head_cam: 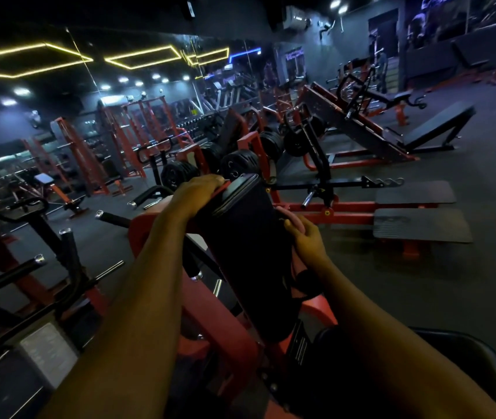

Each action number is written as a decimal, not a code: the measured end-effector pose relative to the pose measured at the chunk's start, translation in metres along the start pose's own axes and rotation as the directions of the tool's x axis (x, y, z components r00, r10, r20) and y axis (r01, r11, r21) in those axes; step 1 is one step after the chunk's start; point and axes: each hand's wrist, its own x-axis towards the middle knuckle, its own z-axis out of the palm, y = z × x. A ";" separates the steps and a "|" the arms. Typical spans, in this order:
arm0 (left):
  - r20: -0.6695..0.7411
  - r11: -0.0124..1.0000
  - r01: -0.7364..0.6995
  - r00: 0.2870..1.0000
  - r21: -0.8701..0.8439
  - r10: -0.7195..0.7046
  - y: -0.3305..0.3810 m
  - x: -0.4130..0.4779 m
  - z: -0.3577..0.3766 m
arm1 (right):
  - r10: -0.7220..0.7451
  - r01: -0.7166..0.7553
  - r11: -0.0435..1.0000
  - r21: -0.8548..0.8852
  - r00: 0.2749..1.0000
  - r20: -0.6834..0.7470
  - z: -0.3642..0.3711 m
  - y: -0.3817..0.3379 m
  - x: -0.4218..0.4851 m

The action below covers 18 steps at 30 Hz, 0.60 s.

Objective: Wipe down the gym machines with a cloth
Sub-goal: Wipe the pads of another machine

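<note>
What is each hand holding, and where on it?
The left hand grips the top end of the black pad; the right hand grips its right edge. No cloth can be made out.

Black pad, red-orange machine frame, yellow hexagonal ceiling lights, dark grey floor

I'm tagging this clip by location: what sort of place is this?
A gym, apparently its weights floor: red-framed plate-loaded machines, black weight plates on pegs, a padded bench. The left hand and right hand hold one machine's black pad.
</note>
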 end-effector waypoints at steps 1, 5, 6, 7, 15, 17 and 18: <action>-0.003 1.000 0.003 1.000 0.017 -0.003 0.000 0.002 0.000 | 0.011 -0.011 1.000 0.004 1.000 -0.005 -0.002 0.006 0.000; -0.006 0.998 0.019 1.000 0.063 -0.018 0.000 0.005 -0.001 | 0.141 -0.144 0.989 -0.025 0.986 -0.088 -0.011 0.038 -0.027; -0.006 0.998 0.024 1.000 0.063 -0.024 0.001 0.004 0.000 | 0.173 -0.179 0.983 -0.035 0.976 -0.129 -0.012 0.041 -0.037; -0.012 0.998 0.029 1.000 0.056 -0.028 0.002 0.002 0.000 | 0.204 -0.210 0.977 -0.022 0.966 -0.161 -0.015 0.050 -0.044; -0.019 0.997 0.058 0.998 0.044 -0.057 0.005 0.001 -0.001 | 0.510 -0.476 0.857 0.195 0.737 -0.443 0.014 0.107 -0.132; -0.021 0.997 0.056 0.998 0.054 -0.055 0.003 0.000 -0.001 | 0.492 -0.458 0.868 0.192 0.740 -0.459 0.012 0.107 -0.125; -0.026 0.997 0.059 0.998 0.052 -0.058 0.003 0.000 -0.002 | 0.494 -0.450 0.868 0.210 0.736 -0.462 0.011 0.102 -0.116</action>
